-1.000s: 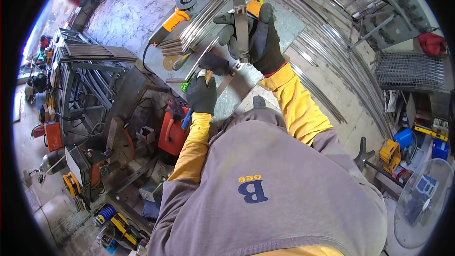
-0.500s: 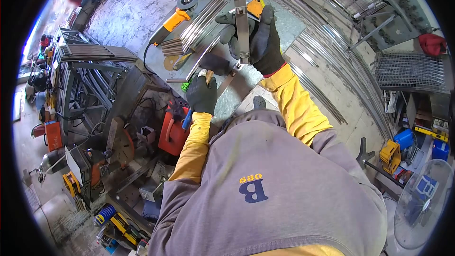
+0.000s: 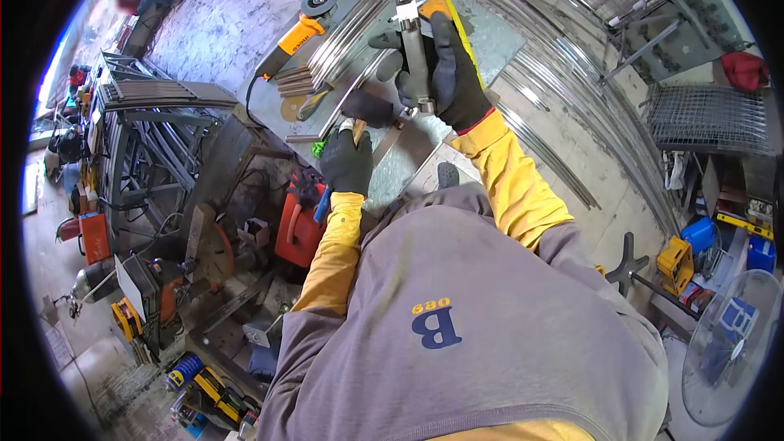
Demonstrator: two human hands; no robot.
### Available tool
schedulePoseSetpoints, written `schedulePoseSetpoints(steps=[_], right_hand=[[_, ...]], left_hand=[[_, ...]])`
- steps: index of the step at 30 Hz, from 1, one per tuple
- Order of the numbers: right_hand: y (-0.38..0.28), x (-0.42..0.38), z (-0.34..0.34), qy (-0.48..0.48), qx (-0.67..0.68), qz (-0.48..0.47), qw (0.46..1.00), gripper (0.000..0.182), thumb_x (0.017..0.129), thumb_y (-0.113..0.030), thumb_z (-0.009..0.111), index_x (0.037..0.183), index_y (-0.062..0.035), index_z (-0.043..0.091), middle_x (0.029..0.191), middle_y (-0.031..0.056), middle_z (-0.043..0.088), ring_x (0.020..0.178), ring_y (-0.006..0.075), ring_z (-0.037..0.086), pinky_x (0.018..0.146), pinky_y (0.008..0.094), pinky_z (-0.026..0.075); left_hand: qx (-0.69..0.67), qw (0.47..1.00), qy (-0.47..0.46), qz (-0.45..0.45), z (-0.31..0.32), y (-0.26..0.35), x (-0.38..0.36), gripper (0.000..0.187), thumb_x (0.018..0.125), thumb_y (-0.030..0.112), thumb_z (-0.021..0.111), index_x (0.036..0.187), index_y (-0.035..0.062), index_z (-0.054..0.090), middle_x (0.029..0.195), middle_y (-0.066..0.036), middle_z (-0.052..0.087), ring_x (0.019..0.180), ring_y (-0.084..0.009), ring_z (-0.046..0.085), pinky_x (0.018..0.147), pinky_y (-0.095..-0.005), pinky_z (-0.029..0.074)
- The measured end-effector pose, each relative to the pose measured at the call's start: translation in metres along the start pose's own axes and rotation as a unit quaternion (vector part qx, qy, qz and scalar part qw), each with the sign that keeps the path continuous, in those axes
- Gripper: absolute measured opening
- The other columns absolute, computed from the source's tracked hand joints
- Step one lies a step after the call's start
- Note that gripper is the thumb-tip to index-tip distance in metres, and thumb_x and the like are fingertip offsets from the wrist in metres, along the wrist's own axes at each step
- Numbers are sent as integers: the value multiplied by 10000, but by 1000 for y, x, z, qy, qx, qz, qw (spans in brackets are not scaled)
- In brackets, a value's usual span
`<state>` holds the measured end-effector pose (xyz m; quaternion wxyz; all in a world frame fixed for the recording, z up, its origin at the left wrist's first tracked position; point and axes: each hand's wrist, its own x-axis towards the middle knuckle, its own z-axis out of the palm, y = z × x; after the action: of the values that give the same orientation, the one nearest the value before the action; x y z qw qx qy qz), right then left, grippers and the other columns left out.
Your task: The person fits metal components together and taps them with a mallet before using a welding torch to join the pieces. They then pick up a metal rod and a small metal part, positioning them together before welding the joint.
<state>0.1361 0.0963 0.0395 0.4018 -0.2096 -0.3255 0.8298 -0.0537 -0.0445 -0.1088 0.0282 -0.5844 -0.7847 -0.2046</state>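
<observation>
My left hand (image 3: 347,162), in a dark glove, is closed around the wooden handle of a mallet (image 3: 369,108) with a dark block head. The mallet head lies low over the table's near edge. My right hand (image 3: 457,73), gloved as well, grips a flat metal bar (image 3: 416,53) with short shiny tube pieces at its ends. The bar is held up over the table, pointing away from me, its far end catching bright light. Left of it, several thin metal tubes (image 3: 347,33) lie bundled beside an orange angle grinder (image 3: 300,33).
The worktable (image 3: 392,175) has a greenish top. An orange tool with a yellow strip (image 3: 459,28) lies behind my right hand. Long metal tubes (image 3: 563,163) cover the floor at right. A red case (image 3: 296,229) stands below left; a metal frame (image 3: 155,159) stands farther left.
The metal bar has turned in my right hand, showing a narrower side, and its far end has shifted slightly left. My left hand and the mallet have barely moved.
</observation>
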Motion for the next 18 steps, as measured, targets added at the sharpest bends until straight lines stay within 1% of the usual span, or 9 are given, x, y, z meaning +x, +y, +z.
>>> schedulePoseSetpoints(steps=[2,3,5,7,10,11,15,16,18], right_hand=[[8,-10,-19,-17,-15,22,1000,854,1004,-734,432,1265,50,646,823,101,727,517,143,576,484,263,470],[17,-20,-34,-12,-12,24,1000,854,1004,-734,432,1265,50,646,823,101,727,517,143,576,484,263,470],[42,-47,-71,25,-77,73,994,519,1066,-429,515,1285,29,625,946,90,728,666,159,668,537,303,532],[60,-76,-87,31,81,189,978,532,1054,-457,536,1253,23,649,872,103,741,538,129,614,447,239,467],[86,-108,-111,51,11,239,970,440,1052,-386,521,1265,-26,658,930,112,748,566,114,633,455,233,481],[94,-119,-121,79,-8,265,961,439,1053,-389,516,1253,-28,667,933,107,750,572,109,635,466,234,491],[115,-129,-125,94,2,270,958,454,1066,-414,493,1230,-35,681,939,91,753,561,109,638,463,249,504],[117,-128,-127,100,-23,272,957,448,1071,-410,469,1184,-39,695,918,96,757,605,145,670,519,270,525],[129,-125,-141,109,-111,275,949,469,1073,-418,460,1142,-24,703,953,129,757,678,208,683,616,316,538]], left_hand=[[-28,999,30,17,3,-1,2,352,873,334,724,1129,94,692,979,-147,697,878,-376,689,759,-493,541],[-28,999,24,17,3,-2,2,352,873,334,724,1129,94,692,979,-147,697,878,-376,689,759,-493,541],[-61,998,19,24,0,-6,3,339,881,325,724,1122,90,691,968,-157,703,884,-383,691,769,-495,541],[-71,997,-21,7,-6,-10,5,310,904,305,706,1102,68,691,962,-187,699,890,-404,688,770,-500,537],[-216,965,-120,-90,-38,4,10,266,951,272,646,1033,22,686,854,-218,668,822,-435,672,706,-501,515],[-208,970,-123,-35,-36,-2,6,233,976,230,607,1032,17,685,831,-195,685,749,-381,679,681,-451,518],[-383,897,-200,-94,-58,16,-13,181,984,147,572,1053,10,667,799,-147,675,646,-259,657,616,-369,518],[-443,863,-213,-118,-62,29,-16,171,982,130,570,1059,8,661,786,-133,668,616,-223,643,595,-347,516],[-444,856,-248,-90,-57,47,-21,169,977,123,578,1070,8,658,788,-138,673,618,-231,652,593,-344,521]])
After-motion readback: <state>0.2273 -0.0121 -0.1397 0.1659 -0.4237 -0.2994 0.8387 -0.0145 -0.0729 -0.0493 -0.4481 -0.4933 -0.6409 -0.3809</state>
